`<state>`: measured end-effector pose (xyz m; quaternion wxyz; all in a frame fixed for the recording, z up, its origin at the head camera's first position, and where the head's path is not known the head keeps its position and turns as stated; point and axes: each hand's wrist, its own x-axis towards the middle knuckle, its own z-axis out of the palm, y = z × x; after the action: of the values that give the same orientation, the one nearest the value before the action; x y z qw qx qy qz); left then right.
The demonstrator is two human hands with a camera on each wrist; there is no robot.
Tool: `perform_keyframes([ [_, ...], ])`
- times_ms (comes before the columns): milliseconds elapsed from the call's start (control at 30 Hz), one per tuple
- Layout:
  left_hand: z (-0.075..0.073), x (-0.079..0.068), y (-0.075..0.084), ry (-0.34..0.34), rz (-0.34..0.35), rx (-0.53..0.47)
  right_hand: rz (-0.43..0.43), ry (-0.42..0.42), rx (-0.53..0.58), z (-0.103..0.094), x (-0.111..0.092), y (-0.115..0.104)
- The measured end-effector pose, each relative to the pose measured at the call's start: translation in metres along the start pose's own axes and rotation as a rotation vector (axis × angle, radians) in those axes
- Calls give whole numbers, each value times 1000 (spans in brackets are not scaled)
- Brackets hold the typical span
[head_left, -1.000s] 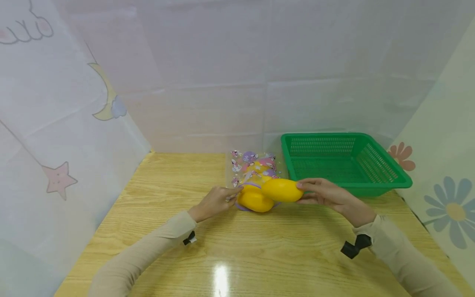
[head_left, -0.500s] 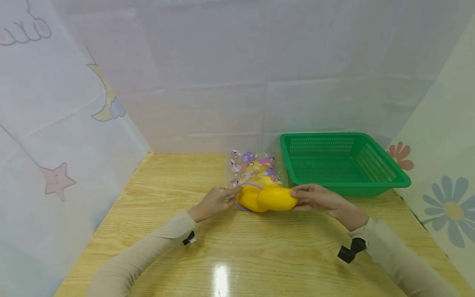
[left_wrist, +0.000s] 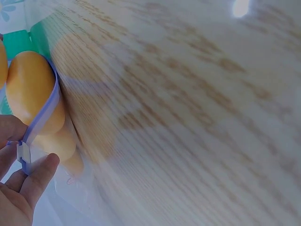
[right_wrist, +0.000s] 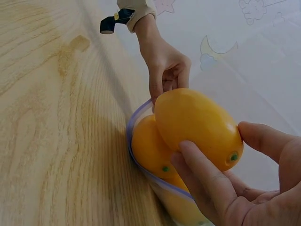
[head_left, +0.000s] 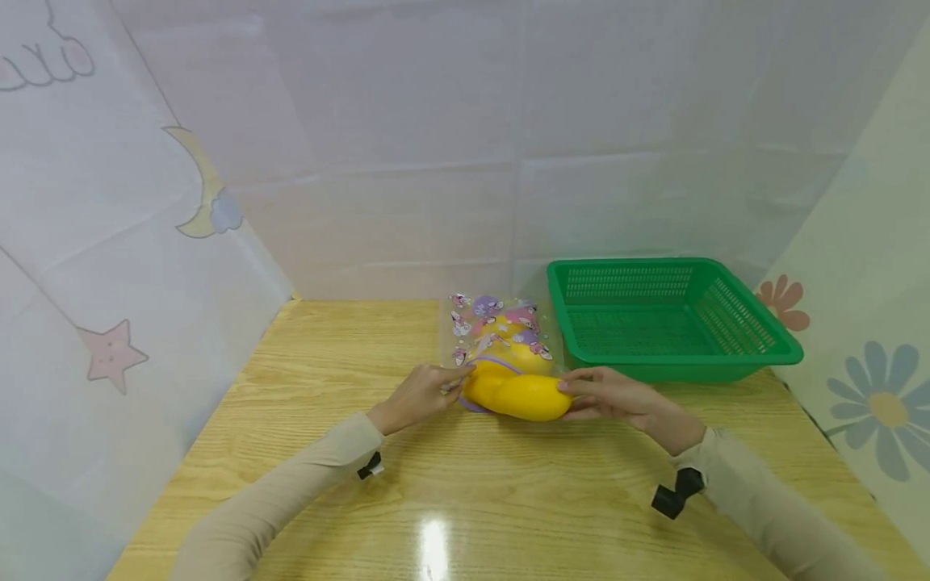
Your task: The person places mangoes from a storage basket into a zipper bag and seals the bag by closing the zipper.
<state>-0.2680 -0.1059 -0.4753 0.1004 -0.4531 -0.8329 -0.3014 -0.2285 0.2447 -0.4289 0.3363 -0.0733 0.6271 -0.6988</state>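
Observation:
My right hand (head_left: 617, 399) holds a smooth yellow mango (head_left: 534, 398), gripped at its end between thumb and fingers. A green stem nub shows on this mango (right_wrist: 202, 129) in the right wrist view. It lies at the mouth of a clear printed zip bag (head_left: 462, 324), against another mango (right_wrist: 149, 147) inside the purple rim. Several yellow mangoes show through the bag. My left hand (head_left: 417, 397) pinches the bag's purple edge (left_wrist: 44, 113) beside its white slider (left_wrist: 22, 153), and the mouth is spread apart. Part of the left fingers is hidden in the head view.
A green plastic basket (head_left: 676, 360) stands at the back right, just beside the bag. The wooden table (head_left: 349, 516) runs back to a pale fabric wall (head_left: 392, 218), with printed side walls left and right.
My right hand has moved left and slightly towards me, bringing the held mango from above the bag's right side down to its mouth. The left hand stays in place on the bag's edge.

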Motion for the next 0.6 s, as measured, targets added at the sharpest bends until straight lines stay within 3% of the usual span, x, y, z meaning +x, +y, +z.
perform_keyframes([
  [600,-3,0,3,-12,-18,0,25,-31,-15,11,4,14],
])
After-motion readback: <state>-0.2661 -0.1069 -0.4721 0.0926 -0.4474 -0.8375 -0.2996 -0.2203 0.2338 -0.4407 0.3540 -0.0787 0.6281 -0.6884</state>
